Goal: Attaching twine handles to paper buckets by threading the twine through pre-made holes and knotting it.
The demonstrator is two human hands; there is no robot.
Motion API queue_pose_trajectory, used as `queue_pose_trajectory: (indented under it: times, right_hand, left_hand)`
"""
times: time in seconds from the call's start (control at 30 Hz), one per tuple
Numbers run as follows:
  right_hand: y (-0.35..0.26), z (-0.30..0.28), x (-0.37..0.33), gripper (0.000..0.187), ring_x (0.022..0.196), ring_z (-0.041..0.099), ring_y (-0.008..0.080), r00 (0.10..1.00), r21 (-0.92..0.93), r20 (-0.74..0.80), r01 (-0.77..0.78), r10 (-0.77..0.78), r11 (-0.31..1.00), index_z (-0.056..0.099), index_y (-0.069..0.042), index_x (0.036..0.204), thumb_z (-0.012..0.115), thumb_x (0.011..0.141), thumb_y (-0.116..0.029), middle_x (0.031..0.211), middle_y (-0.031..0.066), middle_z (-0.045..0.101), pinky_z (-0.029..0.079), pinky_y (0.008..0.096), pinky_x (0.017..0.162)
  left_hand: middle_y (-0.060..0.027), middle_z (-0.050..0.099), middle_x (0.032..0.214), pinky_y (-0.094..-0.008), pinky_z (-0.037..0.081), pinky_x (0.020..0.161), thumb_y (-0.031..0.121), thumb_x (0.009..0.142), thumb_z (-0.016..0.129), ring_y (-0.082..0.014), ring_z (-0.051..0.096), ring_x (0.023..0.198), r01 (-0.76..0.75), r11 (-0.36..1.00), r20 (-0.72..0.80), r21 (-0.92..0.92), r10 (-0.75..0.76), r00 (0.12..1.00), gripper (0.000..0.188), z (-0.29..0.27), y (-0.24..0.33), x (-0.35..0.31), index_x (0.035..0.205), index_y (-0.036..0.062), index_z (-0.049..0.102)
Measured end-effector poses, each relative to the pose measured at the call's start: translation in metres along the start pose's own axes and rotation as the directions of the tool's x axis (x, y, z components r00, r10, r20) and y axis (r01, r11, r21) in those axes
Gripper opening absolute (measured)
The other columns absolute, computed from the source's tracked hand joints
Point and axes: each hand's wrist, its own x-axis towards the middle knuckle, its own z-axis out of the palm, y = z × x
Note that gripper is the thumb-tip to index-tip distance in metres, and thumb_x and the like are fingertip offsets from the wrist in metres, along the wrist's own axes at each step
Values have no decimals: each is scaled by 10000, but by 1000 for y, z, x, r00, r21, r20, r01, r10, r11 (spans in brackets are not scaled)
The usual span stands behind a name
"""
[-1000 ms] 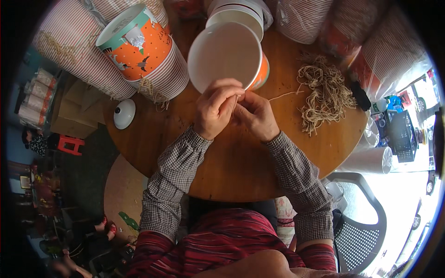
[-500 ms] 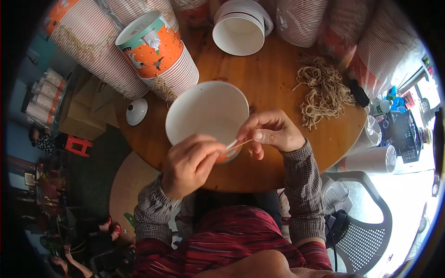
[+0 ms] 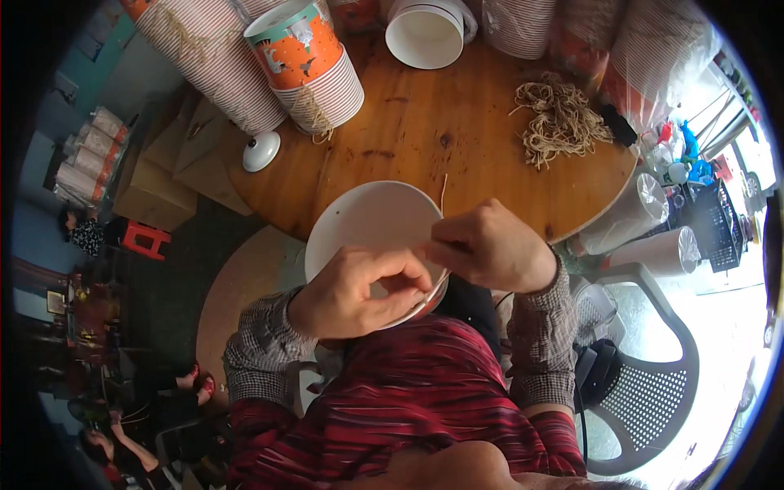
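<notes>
A paper bucket [image 3: 367,214] with a white inside and a small dark hole in its wall leans open-side up between me and the table's near edge. My left hand [image 3: 355,292] reaches across its mouth, thumb and fingers closed on the near right rim. Just right of that, my right hand [image 3: 496,249] is closed in a pinch at the same rim. From its fingers a thin cord [image 3: 444,194] sticks up; the cord's other end is hidden by the fingers.
A round wooden table [image 3: 408,143] carries a tangled heap of cords [image 3: 563,120], stacked orange-and-green paper buckets [image 3: 304,61], a white bucket on its side [image 3: 425,39] and a white lid [image 3: 261,152]. A grey plastic chair [image 3: 653,384] stands at right. Another person [image 3: 135,445] sits at lower left.
The bucket has come off the table toward my body, and both hands moved with it. The cord, stretched between my hands before, now stands up from the right hand's fingers.
</notes>
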Motion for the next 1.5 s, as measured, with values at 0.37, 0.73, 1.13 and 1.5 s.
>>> queue_pose_trajectory:
  times: [0.37,0.73,1.13,1.5]
  right_hand:
    - [-2,31,-40,199,592,586,345,993,17,-47,-103,104,995,637,11,743,619,783,-184,655,210,574,451,385,534]
    - [3,73,-67,177,591,629,200,849,79,-495,-165,183,983,655,-5,930,607,840,-150,724,166,648,499,314,569]
    - [-19,102,-103,200,644,591,68,925,653,-230,-85,304,752,571,-3,1075,507,962,-156,818,23,621,474,196,533]
    - [-17,127,-118,143,675,584,58,914,628,-334,35,229,778,574,-17,1033,587,890,-8,854,20,633,488,190,600]
  left_hand:
    - [-13,616,852,-221,465,727,19,846,611,-62,571,804,200,938,117,-283,-173,978,84,30,18,-19,923,-6,591]
    - [-26,633,846,-225,486,721,42,874,598,-89,601,778,52,941,-68,-333,-79,995,108,86,-62,-26,955,-29,601]
    - [-29,608,876,-215,467,724,84,924,554,-79,563,777,-17,675,-121,-738,-108,987,116,108,-53,-69,1009,6,561]
    - [-36,621,899,-198,449,742,127,946,528,-72,560,816,-58,578,-255,-814,-266,930,128,129,-40,-87,1022,27,557]
